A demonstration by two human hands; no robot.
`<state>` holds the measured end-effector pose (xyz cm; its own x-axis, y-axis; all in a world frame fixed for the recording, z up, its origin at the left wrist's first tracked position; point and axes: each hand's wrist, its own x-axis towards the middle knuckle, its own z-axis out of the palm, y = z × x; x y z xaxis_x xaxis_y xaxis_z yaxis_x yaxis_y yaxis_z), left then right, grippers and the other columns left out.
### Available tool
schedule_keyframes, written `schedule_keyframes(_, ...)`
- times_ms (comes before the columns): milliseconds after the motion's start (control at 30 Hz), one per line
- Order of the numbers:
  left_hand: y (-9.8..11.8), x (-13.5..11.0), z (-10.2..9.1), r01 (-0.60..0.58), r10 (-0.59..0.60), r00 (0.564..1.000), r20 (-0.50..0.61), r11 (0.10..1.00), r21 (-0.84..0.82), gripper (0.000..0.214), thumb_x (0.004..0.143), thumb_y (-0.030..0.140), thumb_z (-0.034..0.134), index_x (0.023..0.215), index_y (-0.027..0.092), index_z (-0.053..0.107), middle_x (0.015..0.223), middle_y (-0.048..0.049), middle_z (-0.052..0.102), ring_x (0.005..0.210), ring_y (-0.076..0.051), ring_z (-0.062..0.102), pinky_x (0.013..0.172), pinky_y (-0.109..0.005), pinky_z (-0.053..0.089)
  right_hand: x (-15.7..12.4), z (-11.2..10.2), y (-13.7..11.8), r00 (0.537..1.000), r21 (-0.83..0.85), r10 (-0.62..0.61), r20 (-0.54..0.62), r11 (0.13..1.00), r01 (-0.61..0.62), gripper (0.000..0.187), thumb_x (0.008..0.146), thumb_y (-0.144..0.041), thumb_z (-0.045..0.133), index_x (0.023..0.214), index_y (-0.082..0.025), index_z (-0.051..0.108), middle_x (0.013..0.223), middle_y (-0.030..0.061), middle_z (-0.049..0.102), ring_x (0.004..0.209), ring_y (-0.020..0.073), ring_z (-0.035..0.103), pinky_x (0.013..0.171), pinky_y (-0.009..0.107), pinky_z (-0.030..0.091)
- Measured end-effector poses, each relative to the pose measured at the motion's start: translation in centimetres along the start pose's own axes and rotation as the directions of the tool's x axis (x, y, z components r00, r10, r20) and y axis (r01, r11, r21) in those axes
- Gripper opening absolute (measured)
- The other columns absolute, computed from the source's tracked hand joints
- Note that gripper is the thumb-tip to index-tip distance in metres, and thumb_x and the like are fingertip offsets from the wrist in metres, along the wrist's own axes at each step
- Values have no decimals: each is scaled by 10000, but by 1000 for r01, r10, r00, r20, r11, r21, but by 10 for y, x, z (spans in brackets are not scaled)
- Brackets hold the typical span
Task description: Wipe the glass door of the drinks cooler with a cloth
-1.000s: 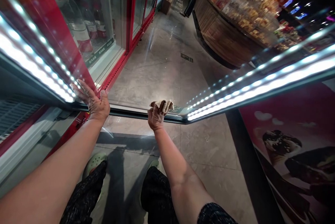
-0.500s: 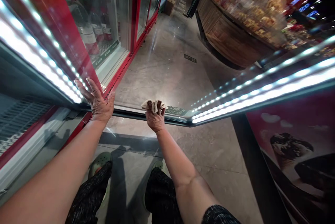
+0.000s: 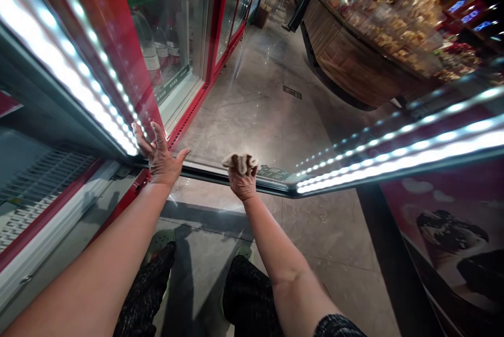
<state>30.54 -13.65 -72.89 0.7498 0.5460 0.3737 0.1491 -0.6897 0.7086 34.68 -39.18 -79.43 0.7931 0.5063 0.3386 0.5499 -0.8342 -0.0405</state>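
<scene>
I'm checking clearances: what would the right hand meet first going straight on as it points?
Probably the glass door; the cloth in the right hand may be touching it, though depth is unclear.

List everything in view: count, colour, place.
Glass: one, clear, black-framed, ahead.
Light strips: two, white, along glass sides.
Cloth: one, beige, at glass bottom edge.
Rack: one, pale, far left.
Cooler: one row, red, upper left.
Bottles: at least three, clear and red, in cooler.
Counter: one, brown wood, upper right.
Packages: many, mixed, on counter.
Person: one, dark clothing, beside counter.
Box: one, brown, top centre.
Floor label: one, dark, upper middle.
Floor: one, grey, underfoot.
Panel: one, pink and dark, right.
Trousers: one pair, black, bottom.
Shoes: two, green, below.
Left hand: one, bare, spread at glass.
Right hand: one, bare, gripping cloth.
</scene>
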Motion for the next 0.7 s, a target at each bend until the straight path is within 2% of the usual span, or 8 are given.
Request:
schedule_keyframes(133, -1, -1, 0, -10, 10, 1000, -3, 1000, 10, 1152, 719, 403, 839, 1620, 168, 162, 1678, -192, -89, 1561, -354, -135, 1251, -584, 150, 14, -5, -3, 964, -3, 146, -222, 989, -150, 389, 963, -347, 524, 1313, -286, 682, 1522, 153, 517, 1548, 429, 160, 1140, 783, 135)
schedule_keyframes(200, -3, -1, 0, -7, 7, 1000, -6, 1000, 16, 1157, 714, 417, 842, 1619, 169, 165, 1677, -199, -64, 1560, -363, -127, 1249, -600, 136, 18, -4, -14, 974, -11, 114, -193, 993, -119, 406, 966, -352, 522, 1338, -280, 668, 1525, 152, 516, 1541, 434, 183, 1150, 766, 147)
schedule_keyframes(267, -4, -1, 0, -19, 19, 1000, -14, 1000, 13, 1146, 710, 419, 844, 1614, 166, 187, 1676, -201, -37, 1562, -360, -117, 1251, -590, 153, 18, -2, -24, 997, -9, 3, -75, 1000, -3, 411, 971, -328, 518, 1357, -294, 656, 1481, 137, 570, 1505, 408, 300, 1182, 715, 162)
schedule_keyframes(333, -6, -1, 0, -29, 29, 999, -28, 1000, 6, 1104, 718, 392, 839, 1607, 175, 221, 1675, -195, -20, 1566, -350, -101, 1251, -571, 182, 17, -1, -28, 989, 20, -138, 51, 990, 138, 393, 976, -280, 507, 1328, -335, 675, 1391, 98, 654, 1438, 352, 431, 1216, 651, 165)
schedule_keyframes(400, -7, -1, -1, -35, 35, 999, -42, 999, -3, 1038, 737, 349, 820, 1596, 182, 260, 1673, -191, -7, 1569, -348, -70, 1245, -565, 206, 20, -5, -25, 971, 39, -216, 104, 976, 213, 402, 973, -243, 509, 1317, -361, 680, 1325, 76, 699, 1384, 312, 501, 1239, 598, 158)
schedule_keyframes(467, -8, -1, -2, -42, 42, 998, -48, 999, -6, 978, 756, 309, 793, 1586, 185, 291, 1672, -189, 11, 1569, -357, -41, 1239, -578, 212, 29, -12, -23, 981, 14, -184, 57, 983, 183, 443, 964, -243, 526, 1378, -359, 633, 1359, 90, 676, 1390, 314, 492, 1246, 586, 143)
schedule_keyframes(600, -8, -2, -2, -44, 43, 998, -51, 999, -14, 909, 773, 208, 708, 1587, 186, 303, 1674, -173, 10, 1566, -369, -26, 1235, -590, 220, 51, -20, -35, 991, -27, -61, -122, 998, 58, 529, 958, -282, 541, 1482, -352, 521, 1495, 108, 564, 1470, 384, 373, 1215, 681, 85)
schedule_keyframes(700, -11, -1, -2, -31, 28, 997, -66, 999, -44, 867, 754, 79, 578, 1581, 177, 336, 1667, -173, 33, 1565, -352, 60, 1235, -549, 261, 55, -13, -49, 978, 5, -197, -66, 980, 198, 456, 966, -236, 524, 1397, -356, 612, 1420, 79, 634, 1430, 325, 446, 1245, 623, 69)
